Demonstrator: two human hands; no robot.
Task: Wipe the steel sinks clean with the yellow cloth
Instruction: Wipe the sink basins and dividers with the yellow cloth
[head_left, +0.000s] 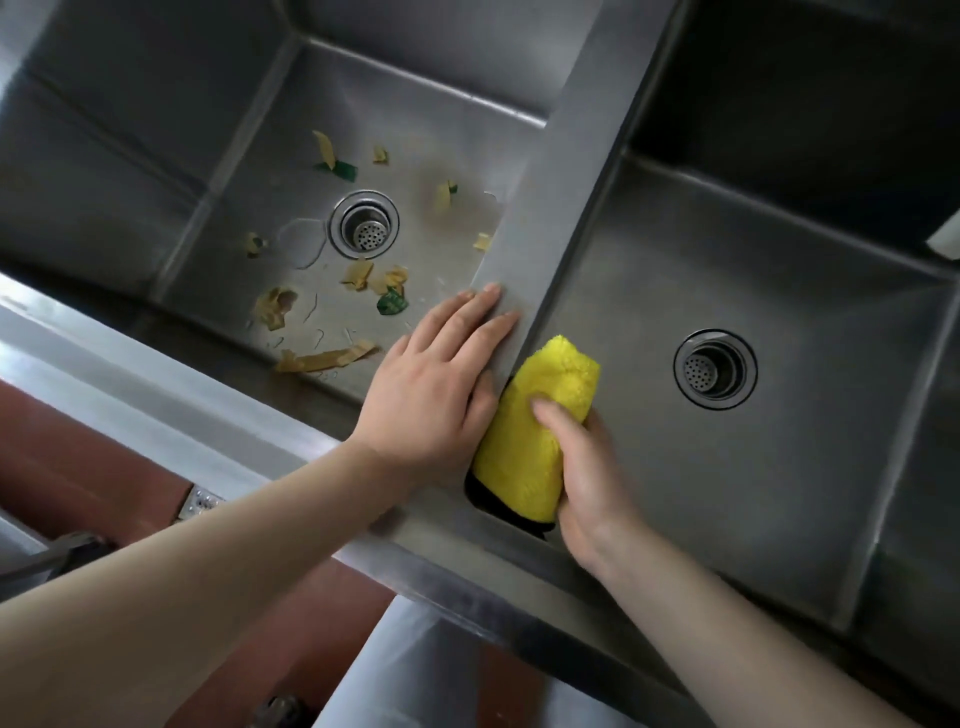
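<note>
Reddish-brown floor (78, 467) below the steel counter's front edge (156, 384), soft daylight glare along it.

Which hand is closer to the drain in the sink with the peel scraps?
Left. The left hand lies flat on the divider, right of that drain. The right hand is farther, gripping the yellow cloth in the other sink.

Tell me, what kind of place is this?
Probably a commercial or canteen kitchen's wash-up area: two deep steel basins, the left sink littered with vegetable peelings, the right sink bare, each with a strainer drain. A hand holds a yellow cloth.
</note>
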